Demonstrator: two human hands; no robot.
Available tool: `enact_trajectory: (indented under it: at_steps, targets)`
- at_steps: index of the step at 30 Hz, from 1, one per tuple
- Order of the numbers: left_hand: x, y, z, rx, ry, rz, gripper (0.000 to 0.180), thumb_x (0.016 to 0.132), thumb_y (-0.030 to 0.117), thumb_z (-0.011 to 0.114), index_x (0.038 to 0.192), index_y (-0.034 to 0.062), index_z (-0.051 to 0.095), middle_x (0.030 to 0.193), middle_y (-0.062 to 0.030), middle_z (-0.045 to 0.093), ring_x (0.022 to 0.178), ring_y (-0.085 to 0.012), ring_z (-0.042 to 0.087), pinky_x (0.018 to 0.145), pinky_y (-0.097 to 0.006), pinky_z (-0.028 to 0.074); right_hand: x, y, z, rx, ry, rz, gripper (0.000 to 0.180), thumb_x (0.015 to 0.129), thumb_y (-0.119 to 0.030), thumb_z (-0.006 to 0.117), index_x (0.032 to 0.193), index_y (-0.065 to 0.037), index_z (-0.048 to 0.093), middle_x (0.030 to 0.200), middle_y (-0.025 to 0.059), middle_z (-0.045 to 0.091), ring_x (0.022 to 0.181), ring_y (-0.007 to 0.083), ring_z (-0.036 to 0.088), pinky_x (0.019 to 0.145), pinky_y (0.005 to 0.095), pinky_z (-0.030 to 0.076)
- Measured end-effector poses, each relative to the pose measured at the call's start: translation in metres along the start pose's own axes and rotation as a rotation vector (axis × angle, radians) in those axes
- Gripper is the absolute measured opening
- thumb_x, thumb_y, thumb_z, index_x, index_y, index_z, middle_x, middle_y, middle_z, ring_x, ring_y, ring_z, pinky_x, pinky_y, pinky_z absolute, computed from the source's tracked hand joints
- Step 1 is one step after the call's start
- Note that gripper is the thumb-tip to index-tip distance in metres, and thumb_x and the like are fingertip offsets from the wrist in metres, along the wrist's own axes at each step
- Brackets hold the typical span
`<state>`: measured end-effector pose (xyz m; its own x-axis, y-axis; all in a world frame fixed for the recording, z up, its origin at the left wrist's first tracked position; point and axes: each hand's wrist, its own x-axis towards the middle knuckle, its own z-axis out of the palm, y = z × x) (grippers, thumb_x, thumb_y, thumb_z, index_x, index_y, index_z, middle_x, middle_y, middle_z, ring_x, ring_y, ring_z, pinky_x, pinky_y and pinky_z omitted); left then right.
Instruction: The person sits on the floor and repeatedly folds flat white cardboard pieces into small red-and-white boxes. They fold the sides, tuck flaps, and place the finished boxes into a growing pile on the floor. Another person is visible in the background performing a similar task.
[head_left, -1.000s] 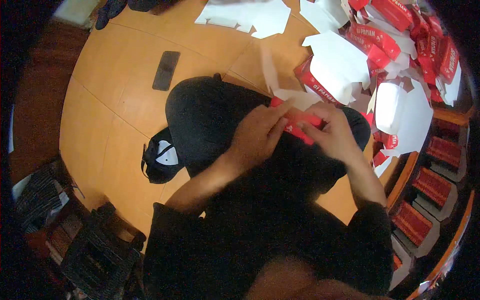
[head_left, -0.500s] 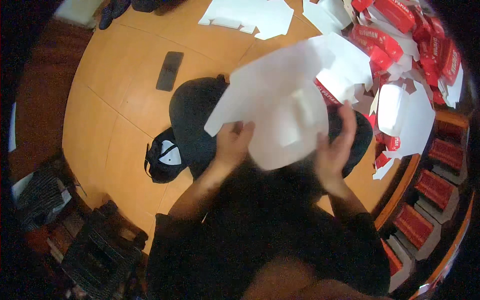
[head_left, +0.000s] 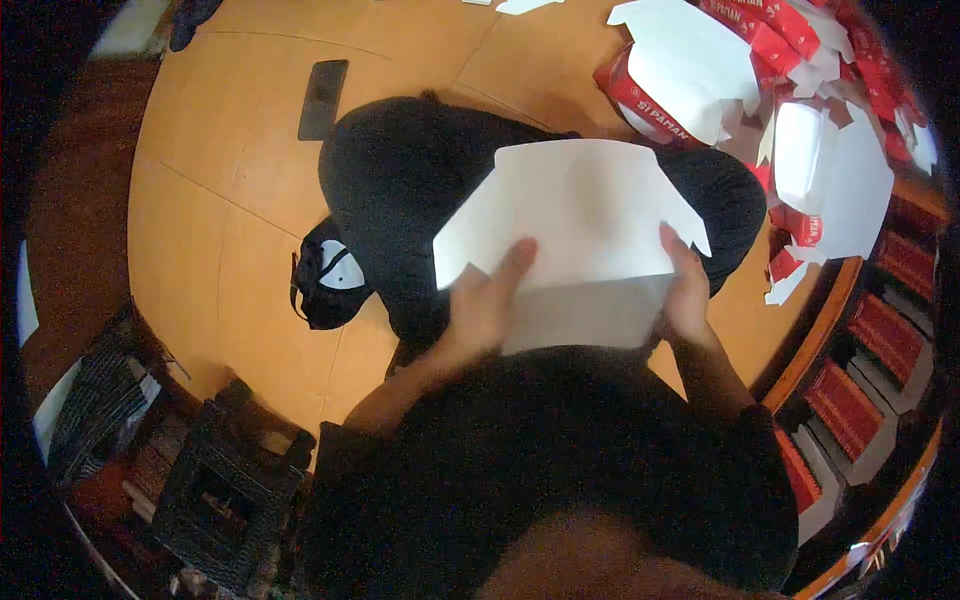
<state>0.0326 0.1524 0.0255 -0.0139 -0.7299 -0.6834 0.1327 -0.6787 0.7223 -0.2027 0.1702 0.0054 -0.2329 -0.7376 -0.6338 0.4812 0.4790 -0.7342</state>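
A white die-cut cardboard box blank, bent along a crease at its lower part, rests over my lap with its plain side up. My left hand grips its lower left edge, thumb lying on the white surface and fingers hidden underneath. At the lower right edge my right hand holds the same blank, the thumb near its corner. A partly folded red-and-white cardboard box lies on the floor beyond my right knee.
More red-and-white cardboard boxes are heaped at the far right. Flat red pieces sit in a wooden rack at the right. A dark phone, a black cap and a dark stool-like object are on the left.
The blank has come down and toward me, from tilted and raised to nearly level over my lap, with a crease now bent. Both hands have closed on its lower edges.
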Motion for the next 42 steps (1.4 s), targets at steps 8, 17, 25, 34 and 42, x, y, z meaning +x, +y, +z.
enact_trajectory:
  at_steps: [8, 17, 25, 34, 42]
  targets:
    - [0.016, -0.019, 0.007, -0.338, 0.292, 0.166, 0.021, 0.084, 0.016, 0.064, 0.093, -0.0026, 0.067, 0.085, -0.0057, 0.065, 0.079, -0.0174, 0.059, 0.075, -0.034, 0.046, -0.035, 0.016, 0.038, -0.052, 0.146, -0.212, 0.034, 0.091, -0.017, 0.063, 0.115, 0.006, 0.058, 0.108, 0.0121, 0.064, 0.102, 0.0200, 0.057, 0.093, 0.0328, 0.042]
    - [0.021, -0.013, 0.001, -0.361, 0.169, 0.161, 0.022, 0.091, 0.020, 0.061, 0.094, -0.0020, 0.065, 0.089, -0.0057, 0.064, 0.079, -0.0149, 0.058, 0.075, -0.030, 0.047, -0.028, 0.013, 0.037, -0.202, 0.081, -0.222, 0.040, 0.096, -0.018, 0.058, 0.125, 0.008, 0.050, 0.122, 0.0143, 0.058, 0.113, 0.0190, 0.053, 0.099, 0.0355, 0.040]
    - [0.058, 0.012, -0.009, -0.311, -0.233, 0.224, 0.036, 0.097, 0.026, 0.057, 0.123, 0.0013, 0.054, 0.119, -0.0106, 0.059, 0.110, -0.0179, 0.055, 0.092, -0.033, 0.045, 0.026, -0.026, -0.012, -0.501, -0.150, -0.045, 0.047, 0.091, -0.011, 0.058, 0.136, 0.001, 0.047, 0.127, 0.0156, 0.057, 0.112, 0.0202, 0.056, 0.096, 0.0341, 0.044]
    - [0.032, 0.118, 0.022, -0.314, -0.223, 1.011, 0.028, 0.100, 0.027, 0.049, 0.120, 0.0077, 0.052, 0.122, -0.0163, 0.055, 0.118, -0.0300, 0.053, 0.098, -0.047, 0.044, 0.062, -0.183, -0.072, -0.089, 0.343, -0.588, 0.033, 0.097, -0.031, 0.053, 0.109, -0.001, 0.058, 0.099, 0.0098, 0.062, 0.094, 0.0191, 0.061, 0.084, 0.0343, 0.050]
    - [-0.050, 0.220, 0.013, 0.116, -1.111, 1.694, 0.025, 0.099, 0.027, 0.051, 0.115, 0.0080, 0.054, 0.109, -0.0149, 0.058, 0.104, -0.0291, 0.056, 0.089, -0.047, 0.047, 0.115, -0.175, -0.188, 0.242, 0.470, -0.518, 0.041, 0.099, -0.038, 0.051, 0.117, -0.001, 0.056, 0.114, 0.0127, 0.062, 0.101, 0.0235, 0.060, 0.086, 0.0375, 0.048]
